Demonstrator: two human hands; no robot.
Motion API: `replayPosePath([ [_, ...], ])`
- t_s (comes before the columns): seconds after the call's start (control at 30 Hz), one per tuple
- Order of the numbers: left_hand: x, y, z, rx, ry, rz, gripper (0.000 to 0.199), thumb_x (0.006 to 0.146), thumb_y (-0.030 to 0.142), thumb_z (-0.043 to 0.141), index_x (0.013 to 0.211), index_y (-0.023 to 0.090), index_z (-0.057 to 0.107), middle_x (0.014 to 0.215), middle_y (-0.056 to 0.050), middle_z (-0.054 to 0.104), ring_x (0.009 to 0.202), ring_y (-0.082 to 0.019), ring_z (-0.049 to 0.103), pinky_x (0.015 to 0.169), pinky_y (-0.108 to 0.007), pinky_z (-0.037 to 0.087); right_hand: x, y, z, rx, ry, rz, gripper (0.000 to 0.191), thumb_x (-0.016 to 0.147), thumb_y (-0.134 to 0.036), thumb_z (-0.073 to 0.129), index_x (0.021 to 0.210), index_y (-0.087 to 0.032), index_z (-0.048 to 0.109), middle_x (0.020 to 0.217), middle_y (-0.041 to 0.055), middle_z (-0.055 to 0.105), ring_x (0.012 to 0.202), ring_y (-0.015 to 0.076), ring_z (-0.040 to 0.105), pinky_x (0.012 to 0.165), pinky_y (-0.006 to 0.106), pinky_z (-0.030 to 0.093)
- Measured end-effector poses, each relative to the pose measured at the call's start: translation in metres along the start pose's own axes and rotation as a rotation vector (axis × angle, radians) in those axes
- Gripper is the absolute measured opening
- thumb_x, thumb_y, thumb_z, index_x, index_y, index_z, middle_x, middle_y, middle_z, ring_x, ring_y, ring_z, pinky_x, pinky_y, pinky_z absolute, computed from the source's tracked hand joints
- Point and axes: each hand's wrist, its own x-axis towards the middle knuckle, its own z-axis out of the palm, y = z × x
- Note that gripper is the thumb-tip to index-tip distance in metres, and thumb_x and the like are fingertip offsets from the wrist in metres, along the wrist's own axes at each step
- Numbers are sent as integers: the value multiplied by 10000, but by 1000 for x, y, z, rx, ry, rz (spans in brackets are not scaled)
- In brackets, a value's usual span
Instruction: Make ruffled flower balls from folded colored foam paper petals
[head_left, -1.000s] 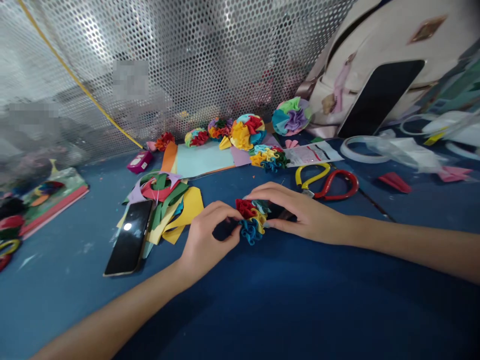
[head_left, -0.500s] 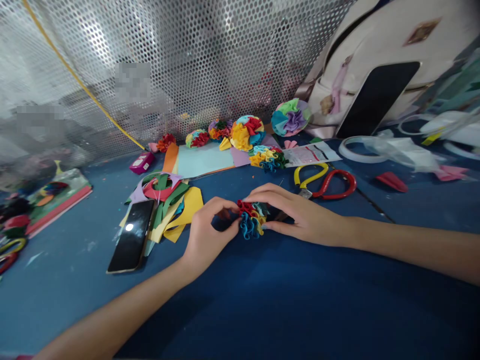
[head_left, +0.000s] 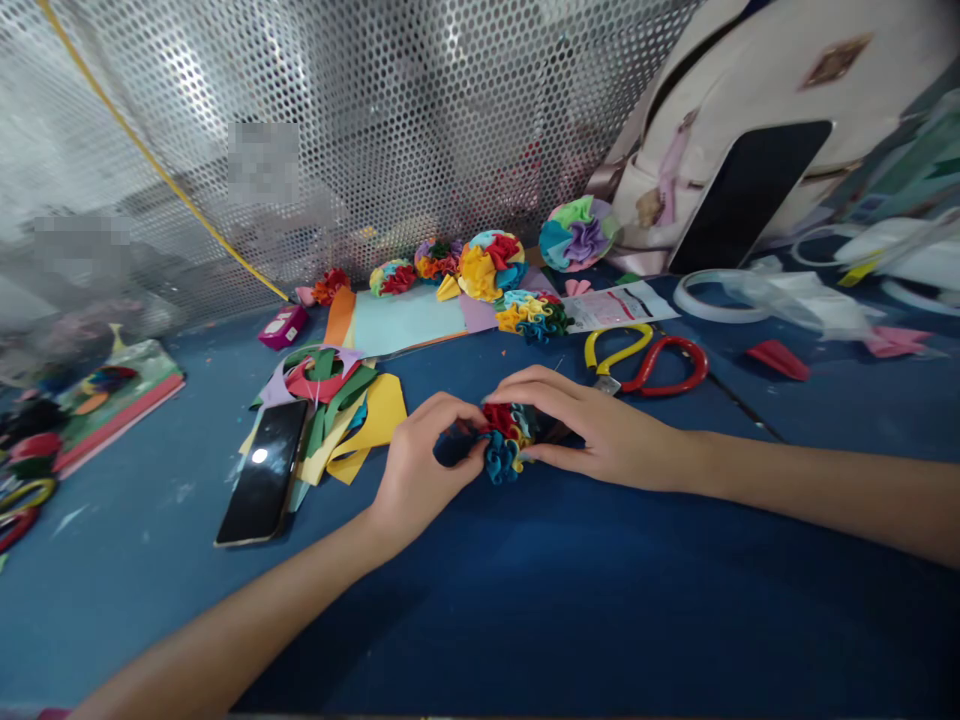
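A small ruffled felt flower in red, blue, yellow and pale teal is held low over the blue table between my two hands. My left hand pinches its left side between thumb and fingers. From the right, my right hand grips it, with the thumb below and bent fingers above. The fingers hide part of the flower's top and right edge. Just beyond my right hand lie scissors with one yellow and one red handle. Felt scraps lie left of my left hand.
A phone lies partly on the scraps. Behind are felt sheets, several finished ruffled flowers, a small purple box and a perforated metal screen. At right, another phone leans on a pale backpack, near a tape roll.
The felt flower has shifted slightly to the right and turned a little, with the left fingers following it. My right hand stays nearly where it was.
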Motion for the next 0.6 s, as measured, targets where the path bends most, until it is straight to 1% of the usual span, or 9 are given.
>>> replayPosePath([
  [0.13, -1, -1, 1, 13, -3, 1, 171, 833, 22, 672, 874, 187, 654, 843, -3, 651, 772, -134, 618, 708, -250, 523, 0, 0, 0, -9, 3, -6, 471, 1022, -313, 592, 1475, -279, 466, 1395, 127, 573, 1165, 234, 672, 904, 369, 605],
  [0.23, -1, -3, 0, 23, -12, 32, 189, 841, 9, 679, 886, 192, 653, 855, -4, 653, 794, -140, 627, 731, -258, 537, 0, 0, 1, -13, 5, -9, 470, 1018, -305, 597, 1469, -277, 469, 1390, 126, 572, 1176, 235, 665, 925, 374, 598],
  [0.3, 0, -5, -1, 29, -32, 80, 181, 860, 16, 692, 894, 190, 654, 869, -11, 666, 820, -145, 640, 761, -266, 548, 0, 0, 0, -17, 3, -14, 466, 1015, -306, 603, 1462, -271, 473, 1386, 127, 570, 1189, 238, 657, 945, 378, 589],
  [0.43, 4, -11, -3, 38, -73, 207, 121, 906, 87, 725, 903, 184, 653, 895, -34, 693, 848, -153, 661, 783, -275, 560, -1, 1, 1, -28, -11, -32, 466, 1012, -334, 618, 1451, -261, 478, 1373, 128, 572, 1200, 243, 647, 964, 385, 575],
  [0.6, 5, -15, -1, 71, -47, 278, 93, 921, 104, 712, 930, 174, 650, 899, -48, 701, 844, -155, 671, 767, -270, 561, 0, 2, 2, -5, -4, -22, 507, 1003, -333, 626, 1487, -303, 476, 1384, 109, 580, 1189, 253, 653, 955, 382, 570],
])
